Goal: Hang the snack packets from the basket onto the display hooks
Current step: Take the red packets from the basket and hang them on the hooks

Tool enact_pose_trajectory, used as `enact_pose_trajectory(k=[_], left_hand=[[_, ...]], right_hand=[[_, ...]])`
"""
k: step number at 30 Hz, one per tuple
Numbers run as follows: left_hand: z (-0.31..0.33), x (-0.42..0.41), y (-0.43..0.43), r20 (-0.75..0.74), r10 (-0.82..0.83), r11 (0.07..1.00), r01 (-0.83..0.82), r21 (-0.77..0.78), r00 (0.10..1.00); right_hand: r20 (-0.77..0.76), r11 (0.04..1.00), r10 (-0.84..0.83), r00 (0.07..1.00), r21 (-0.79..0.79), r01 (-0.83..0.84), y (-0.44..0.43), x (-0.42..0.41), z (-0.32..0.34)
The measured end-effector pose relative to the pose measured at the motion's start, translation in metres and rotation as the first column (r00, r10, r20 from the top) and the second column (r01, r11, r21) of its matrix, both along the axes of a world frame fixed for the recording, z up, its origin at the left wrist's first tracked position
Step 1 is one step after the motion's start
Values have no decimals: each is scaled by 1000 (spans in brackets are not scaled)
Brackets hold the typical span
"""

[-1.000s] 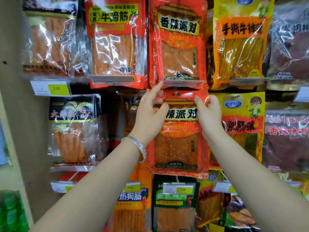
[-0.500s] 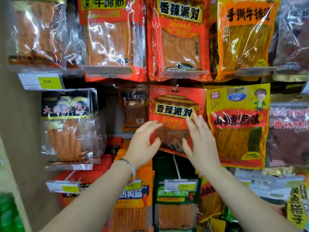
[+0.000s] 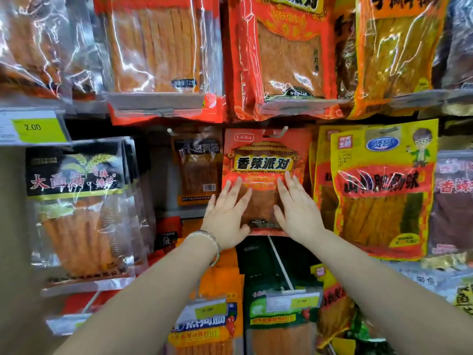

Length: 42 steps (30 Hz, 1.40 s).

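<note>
From the head camera, the red snack packet [image 3: 263, 162] hangs from a display hook [image 3: 277, 133] in the middle row, between a brown packet [image 3: 198, 170] set further back and a yellow packet [image 3: 381, 188]; the left hand [image 3: 226, 216] and right hand [image 3: 298, 213] lie flat on its lower half, fingers straight and spread, gripping nothing; a bracelet [image 3: 211, 243] circles the left wrist; a price tag [image 3: 33, 128] reads 2.00.
</note>
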<state>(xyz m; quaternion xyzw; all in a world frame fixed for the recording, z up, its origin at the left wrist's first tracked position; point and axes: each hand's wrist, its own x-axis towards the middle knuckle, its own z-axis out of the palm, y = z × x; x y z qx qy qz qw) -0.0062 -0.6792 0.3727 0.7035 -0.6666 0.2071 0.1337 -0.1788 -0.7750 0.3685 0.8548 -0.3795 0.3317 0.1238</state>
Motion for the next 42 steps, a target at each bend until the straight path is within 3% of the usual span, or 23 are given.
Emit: enact_pose_trajectory(k=[10,14,16,20,23,25,27,29,33,36,37,40,42], left_hand=[[14,24,-31,-39,74,961,-60,270,997],[24,14,-14,-181,83,932,-12,362,980],[24,6,7,-272,28,949,61,310,962],[7,-14,73,-447,-162,979,200,39,880],[-38,-33,141,-636,-278,960,236,-152,720],[-84,-47,190,-774,-228,966,235,-106,590],[-139,-64,243,-885,-44,972,225,69,463],[-200,-81,302,-925,182,949,185,254,335],[-310,-121,432,-751,612,737,168,655,247],[-354,-152,523,-638,768,625,148,766,58],[-364,-158,548,-600,799,593,106,798,48],[-387,-165,604,-467,880,474,84,877,-87],[-392,-158,630,-447,884,451,-1,893,-135]], right_hand=[[-171,966,-98,980,220,135,-15,27,26],[-153,953,-89,984,274,129,10,19,37],[-62,946,-45,997,318,62,30,7,36],[124,924,13,992,377,-60,87,-27,15],[268,886,73,961,424,-186,139,-54,-27],[307,844,84,948,484,-231,177,-72,-69],[307,769,79,949,586,-253,219,-87,-118],[301,632,77,950,723,-280,263,-104,-172],[178,350,55,983,918,-186,352,-131,-280],[35,94,29,999,995,-38,417,-149,-343],[-24,7,27,999,1000,23,438,-154,-360],[-218,-152,123,968,960,235,494,-171,-395],[-282,-217,210,936,920,326,522,-174,-405]])
